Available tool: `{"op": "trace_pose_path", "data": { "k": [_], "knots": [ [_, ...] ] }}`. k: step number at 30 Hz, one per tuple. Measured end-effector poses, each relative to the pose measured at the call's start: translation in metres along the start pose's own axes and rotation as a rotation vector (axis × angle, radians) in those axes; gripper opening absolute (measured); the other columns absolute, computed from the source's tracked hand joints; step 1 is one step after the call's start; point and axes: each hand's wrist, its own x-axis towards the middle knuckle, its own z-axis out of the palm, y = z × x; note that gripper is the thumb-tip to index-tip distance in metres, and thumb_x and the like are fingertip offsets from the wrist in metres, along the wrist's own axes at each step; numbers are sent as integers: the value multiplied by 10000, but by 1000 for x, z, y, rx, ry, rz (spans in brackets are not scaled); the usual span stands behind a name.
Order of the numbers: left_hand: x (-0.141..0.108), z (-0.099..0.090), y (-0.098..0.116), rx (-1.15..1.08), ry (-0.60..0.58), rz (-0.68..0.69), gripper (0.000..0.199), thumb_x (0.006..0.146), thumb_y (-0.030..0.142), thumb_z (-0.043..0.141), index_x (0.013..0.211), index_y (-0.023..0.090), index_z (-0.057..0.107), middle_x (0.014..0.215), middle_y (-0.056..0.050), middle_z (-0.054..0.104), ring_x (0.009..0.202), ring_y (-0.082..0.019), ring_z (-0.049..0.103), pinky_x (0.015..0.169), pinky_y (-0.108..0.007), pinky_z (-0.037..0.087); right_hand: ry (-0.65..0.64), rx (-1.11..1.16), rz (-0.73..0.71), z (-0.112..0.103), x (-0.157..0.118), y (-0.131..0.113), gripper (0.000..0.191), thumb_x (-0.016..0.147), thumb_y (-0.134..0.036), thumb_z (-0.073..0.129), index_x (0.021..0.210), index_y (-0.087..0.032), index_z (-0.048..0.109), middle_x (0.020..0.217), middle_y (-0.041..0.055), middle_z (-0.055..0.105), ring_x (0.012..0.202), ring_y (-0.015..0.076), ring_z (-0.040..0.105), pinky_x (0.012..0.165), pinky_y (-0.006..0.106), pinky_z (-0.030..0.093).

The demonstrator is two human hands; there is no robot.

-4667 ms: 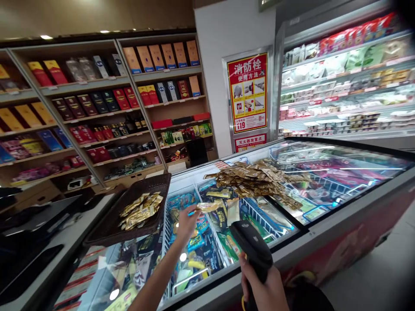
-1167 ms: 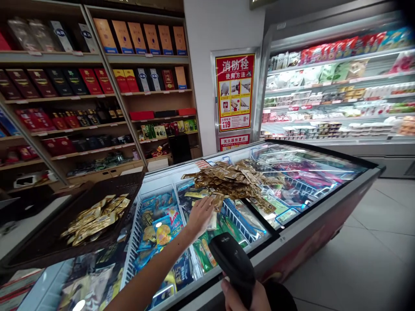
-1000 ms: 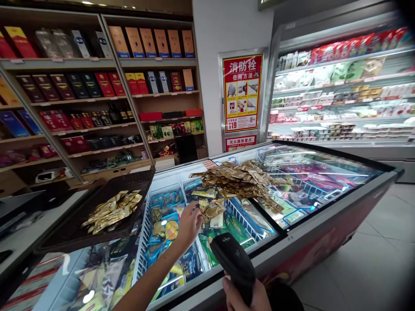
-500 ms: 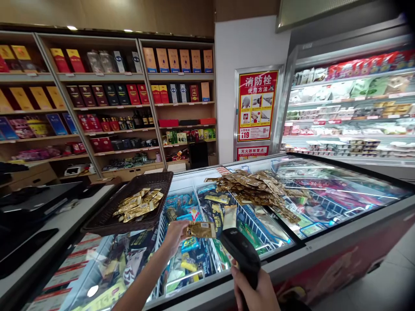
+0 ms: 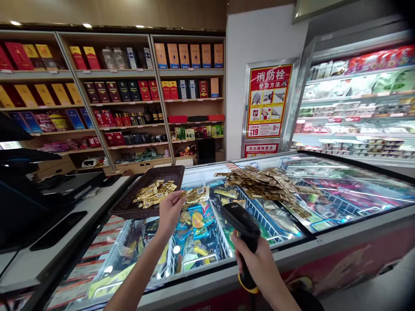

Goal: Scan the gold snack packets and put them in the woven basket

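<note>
Two hands: left hand (image 5: pixel 169 214) pinches gold foil sachet (image 5: pixel 195 195) at 12 o'clock, barcode exposed; right hand (image 5: pixel 253 258) grips barcode scanner (image 5: pixel 241 220), nose toward sachet.

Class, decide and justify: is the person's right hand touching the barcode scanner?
Touching: the head view shows the right hand wrapped around the handle of the black barcode scanner.

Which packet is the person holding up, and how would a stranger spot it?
Start at the chest freezer. Beside the dark basket at its edge, the left hand pinches one gold packet. Unlike the packets in the basket or the heap on the freezer, it is held aloft, a white barcode label showing.
</note>
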Motion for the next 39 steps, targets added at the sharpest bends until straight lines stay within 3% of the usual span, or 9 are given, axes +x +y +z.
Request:
{"op": "trace_pose_path", "data": {
  "k": [5,12,23,32,36,39],
  "knots": [
    [-3,-18,17,-11,15,-32,616,556,528,934,1006,141,767,1016,-136,798,1044,-304,736,949,-420,572,-70,-6,-47,19,-3,-2,501,801,-658,750,819,-169,640,448,-56,489,364,123,465,407,255,399],
    [-7,-35,20,-9,75,21,611,551,517,935,998,139,758,1045,-143,795,1071,-303,731,1013,-447,550,-126,-15,-28,39,-9,4,509,833,-659,707,861,-154,652,411,-65,475,352,128,453,398,252,385],
    [-9,-46,17,47,82,40,494,626,457,888,991,153,755,1050,-138,788,1117,-322,716,990,-431,563,-161,-20,-13,44,-16,-5,458,830,-624,711,738,-187,610,409,-69,458,347,117,438,401,251,392],
    [-3,-50,9,17,77,34,505,608,453,893,994,156,760,1052,-121,785,1089,-291,712,976,-391,553,-165,45,46,46,-16,1,449,816,-601,736,879,-169,630,437,-94,458,345,102,432,387,227,381],
    [9,-63,-3,38,153,-16,494,554,406,872,962,156,752,977,-100,775,972,-253,713,872,-349,558,-185,106,65,42,-19,4,502,795,-638,759,889,-162,633,452,-97,459,343,86,418,379,210,375],
    [40,-82,-11,104,249,-111,508,502,386,827,938,146,730,809,-65,724,773,-222,676,698,-325,533,-180,131,101,35,-20,13,552,775,-683,766,899,-162,630,463,-88,482,341,83,417,372,208,375]
  ]
}}
